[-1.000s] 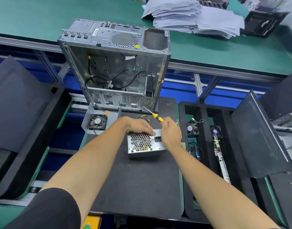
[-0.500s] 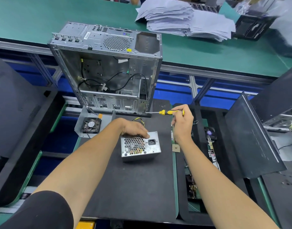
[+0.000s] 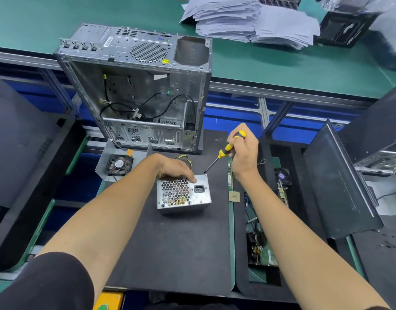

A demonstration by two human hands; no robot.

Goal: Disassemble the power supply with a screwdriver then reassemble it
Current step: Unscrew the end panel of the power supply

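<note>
Since half a second ago the right hand (image 3: pixel 244 153) has swung the screwdriver (image 3: pixel 223 152) from level to a downward slant, its tip now just beside the far right corner of the power supply (image 3: pixel 183 193). That grey box sits on the dark worktop (image 3: pixel 170 242) mat in front of the open computer case (image 3: pixel 143 90), its casing closed as far as shows, so disassembly looks barely begun and reassembly lies ahead. The left hand (image 3: pixel 174 168) presses on its top, fingers curved over the edge. The right hand's fingers curl round the yellow-black handle.
</note>
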